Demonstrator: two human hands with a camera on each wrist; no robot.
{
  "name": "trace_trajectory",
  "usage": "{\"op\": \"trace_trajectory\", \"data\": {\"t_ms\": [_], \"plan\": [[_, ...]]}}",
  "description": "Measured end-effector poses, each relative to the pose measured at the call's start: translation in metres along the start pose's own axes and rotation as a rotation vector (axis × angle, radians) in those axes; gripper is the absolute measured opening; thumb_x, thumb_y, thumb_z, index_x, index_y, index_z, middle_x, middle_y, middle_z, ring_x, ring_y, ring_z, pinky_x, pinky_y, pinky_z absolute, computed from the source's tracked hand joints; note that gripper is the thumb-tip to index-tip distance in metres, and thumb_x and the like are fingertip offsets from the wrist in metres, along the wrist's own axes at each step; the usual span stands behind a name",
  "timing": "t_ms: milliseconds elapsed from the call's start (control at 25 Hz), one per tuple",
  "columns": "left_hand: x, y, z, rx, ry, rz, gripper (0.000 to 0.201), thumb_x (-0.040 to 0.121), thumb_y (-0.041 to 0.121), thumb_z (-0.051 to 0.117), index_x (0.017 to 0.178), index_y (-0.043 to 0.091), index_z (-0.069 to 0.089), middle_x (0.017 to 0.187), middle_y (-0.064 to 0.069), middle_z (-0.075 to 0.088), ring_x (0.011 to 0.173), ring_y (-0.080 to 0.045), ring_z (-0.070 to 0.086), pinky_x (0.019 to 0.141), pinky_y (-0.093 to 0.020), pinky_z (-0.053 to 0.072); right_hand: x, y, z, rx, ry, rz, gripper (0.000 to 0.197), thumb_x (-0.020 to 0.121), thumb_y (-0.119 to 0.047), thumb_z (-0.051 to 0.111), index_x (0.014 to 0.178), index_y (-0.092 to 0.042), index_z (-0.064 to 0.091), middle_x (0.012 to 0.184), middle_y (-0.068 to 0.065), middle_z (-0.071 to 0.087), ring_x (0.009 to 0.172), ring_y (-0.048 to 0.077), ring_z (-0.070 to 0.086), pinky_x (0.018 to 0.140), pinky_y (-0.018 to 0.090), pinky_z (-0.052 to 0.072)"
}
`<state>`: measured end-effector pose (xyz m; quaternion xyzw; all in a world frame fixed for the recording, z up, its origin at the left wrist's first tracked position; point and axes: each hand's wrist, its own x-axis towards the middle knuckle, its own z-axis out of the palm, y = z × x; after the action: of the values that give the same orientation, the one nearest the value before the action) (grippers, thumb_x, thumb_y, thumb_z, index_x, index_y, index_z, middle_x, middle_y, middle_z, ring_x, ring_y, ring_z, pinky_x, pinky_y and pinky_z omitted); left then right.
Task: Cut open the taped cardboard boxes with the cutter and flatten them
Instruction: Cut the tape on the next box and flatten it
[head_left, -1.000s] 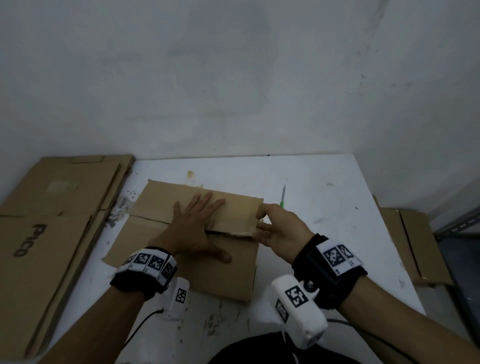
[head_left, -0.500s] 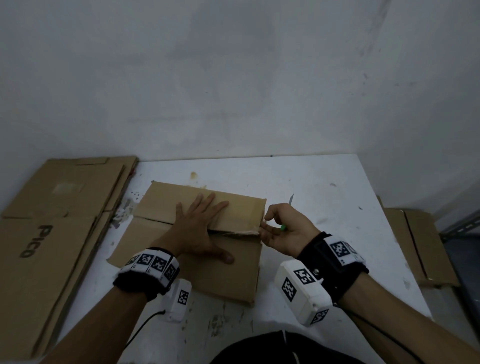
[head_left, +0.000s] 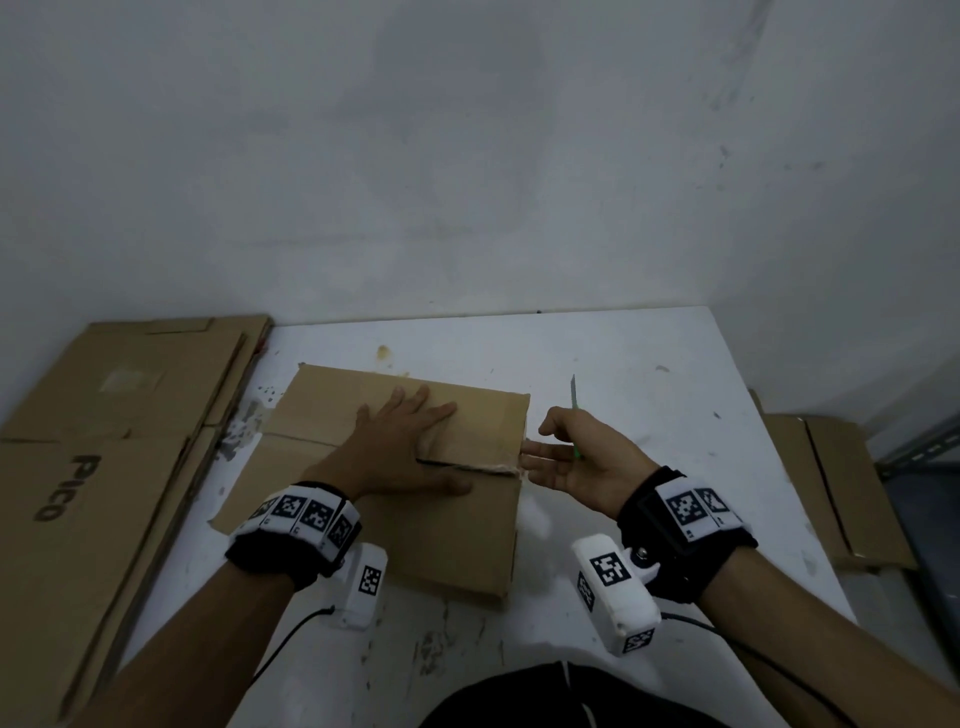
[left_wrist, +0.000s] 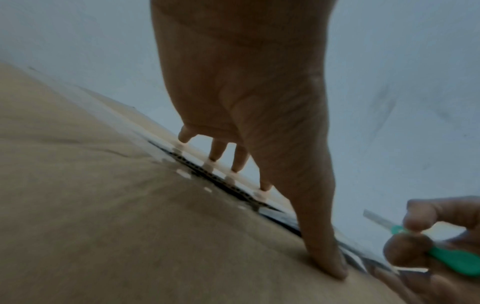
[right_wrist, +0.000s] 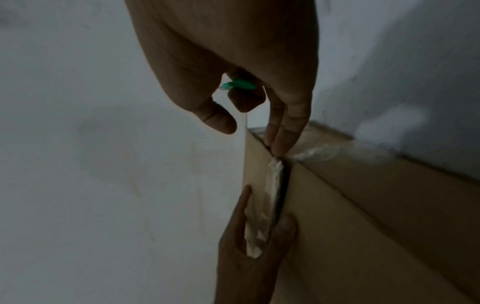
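A brown cardboard box (head_left: 441, 535) lies on the white table (head_left: 649, 364), its top seam (head_left: 467, 465) split open, with loose clear tape (right_wrist: 270, 191) along it. My left hand (head_left: 400, 447) presses flat on the box top, fingers straight, thumb just below the seam. My right hand (head_left: 571, 460) is at the box's right edge, palm turned up. It pinches a green cutter (head_left: 575, 415) between thumb and forefinger, blade pointing away. Two of its other fingers (right_wrist: 280, 142) reach out and touch the tape at the seam's right end. In the left wrist view the cutter (left_wrist: 457, 261) shows at lower right.
Flattened cardboard sheets (head_left: 104, 441) are stacked off the table's left side, one printed PICO. More flat cardboard (head_left: 831, 467) lies lower down beyond the right edge. A grey wall (head_left: 467, 156) stands close behind the table. Bare tabletop lies right of the box.
My right hand has let go of the box's right edge, turned palm up and stretched fingers to the seam end. The cutter's blade now points away. The left hand stays pressed down.
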<state>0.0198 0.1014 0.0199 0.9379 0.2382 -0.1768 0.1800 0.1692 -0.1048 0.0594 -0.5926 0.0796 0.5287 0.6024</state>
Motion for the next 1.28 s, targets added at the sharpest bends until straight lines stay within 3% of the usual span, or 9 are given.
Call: {"op": "trace_trajectory", "data": {"t_ms": [80, 200, 400, 480, 600, 760, 880, 1080, 1280], "plan": [[0.0, 0.01, -0.002, -0.023, 0.037, 0.066, 0.111, 0.058, 0.094, 0.054, 0.152, 0.048, 0.02, 0.167, 0.005, 0.001, 0.154, -0.021, -0.002, 0.119, -0.06, -0.004, 0.003, 0.002, -0.014, -0.079, 0.016, -0.034, 0.001, 0.09, -0.008, 0.053, 0.09, -0.008, 0.054, 0.101, 0.018, 0.063, 0.082, 0.031, 0.058, 0.071, 0.04, 0.055], [-0.003, 0.026, 0.005, -0.079, 0.131, 0.218, 0.081, 0.068, 0.076, 0.059, 0.141, 0.048, 0.039, 0.165, 0.006, 0.013, 0.153, -0.016, 0.007, 0.121, -0.056, 0.003, 0.003, 0.009, -0.032, -0.343, 0.042, -0.059, 0.02, 0.094, -0.029, 0.052, 0.096, -0.01, 0.057, 0.091, 0.013, 0.065, 0.074, 0.03, 0.062, 0.065, 0.037, 0.054], [-0.006, 0.037, 0.022, -0.03, 0.25, 0.462, 0.067, 0.067, 0.069, 0.078, 0.123, 0.034, 0.062, 0.126, 0.001, 0.053, 0.116, -0.017, 0.049, 0.099, -0.046, 0.044, 0.0, 0.029, -0.045, -0.676, -0.002, -0.061, 0.043, 0.099, -0.049, 0.024, 0.083, -0.013, 0.04, 0.072, 0.009, 0.046, 0.051, 0.024, 0.049, 0.057, 0.031, 0.042], [-0.015, 0.038, 0.024, -0.011, 0.276, 0.482, 0.079, 0.065, 0.072, 0.078, 0.131, 0.033, 0.059, 0.124, 0.002, 0.049, 0.112, -0.016, 0.046, 0.098, -0.039, 0.043, 0.002, 0.036, -0.049, -0.772, -0.017, -0.124, 0.036, 0.101, -0.038, 0.02, 0.081, -0.013, 0.036, 0.071, 0.009, 0.044, 0.048, 0.022, 0.044, 0.059, 0.03, 0.04], [-0.035, 0.033, 0.03, 0.015, 0.241, 0.478, 0.1, 0.059, 0.086, 0.07, 0.144, 0.039, 0.043, 0.141, 0.003, 0.036, 0.13, -0.017, 0.032, 0.109, -0.035, 0.029, 0.001, 0.045, -0.049, -0.916, -0.077, -0.241, 0.03, 0.104, -0.029, 0.028, 0.08, -0.013, 0.035, 0.073, 0.008, 0.045, 0.05, 0.019, 0.044, 0.059, 0.028, 0.04], [-0.047, 0.029, 0.037, 0.188, 0.244, 0.452, 0.108, 0.056, 0.097, 0.057, 0.145, 0.038, 0.041, 0.131, 0.0, 0.04, 0.122, -0.022, 0.037, 0.109, -0.051, 0.033, 0.001, 0.057, -0.05, -0.944, -0.144, -0.344, 0.029, 0.106, -0.03, 0.037, 0.081, -0.016, 0.032, 0.068, 0.006, 0.039, 0.06, 0.02, 0.034, 0.054, 0.032, 0.037], [-0.047, 0.031, 0.035, 0.3, 0.214, 0.367, 0.112, 0.055, 0.104, 0.04, 0.149, 0.045, 0.028, 0.139, -0.004, 0.036, 0.131, -0.029, 0.035, 0.113, -0.068, 0.017, 0.002, 0.064, -0.051, -0.98, -0.185, -0.356, 0.027, 0.106, -0.028, 0.036, 0.083, -0.016, 0.033, 0.071, 0.01, 0.046, 0.059, 0.021, 0.038, 0.052, 0.029, 0.041], [-0.046, 0.041, 0.033, 0.378, 0.081, 0.277, 0.135, 0.04, 0.108, 0.033, 0.154, 0.046, -0.003, 0.164, -0.006, -0.022, 0.151, -0.031, -0.014, 0.114, -0.072, -0.004, 0.004, 0.068, -0.056, -1.002, -0.224, -0.359, 0.026, 0.107, -0.032, 0.036, 0.085, -0.019, 0.037, 0.075, 0.009, 0.057, 0.054, 0.019, 0.049, 0.056, 0.028, 0.046], [-0.049, 0.061, 0.028, 0.267, -0.021, 0.252, 0.142, 0.049, 0.087, 0.07, 0.158, 0.03, -0.002, 0.162, 0.0, -0.027, 0.151, -0.025, -0.015, 0.119, -0.064, 0.005, 0.003, 0.064, -0.062, -0.97, -0.245, -0.371, 0.026, 0.106, -0.034, 0.037, 0.085, -0.019, 0.04, 0.071, 0.006, 0.052, 0.056, 0.017, 0.043, 0.057, 0.031, 0.047]]}}
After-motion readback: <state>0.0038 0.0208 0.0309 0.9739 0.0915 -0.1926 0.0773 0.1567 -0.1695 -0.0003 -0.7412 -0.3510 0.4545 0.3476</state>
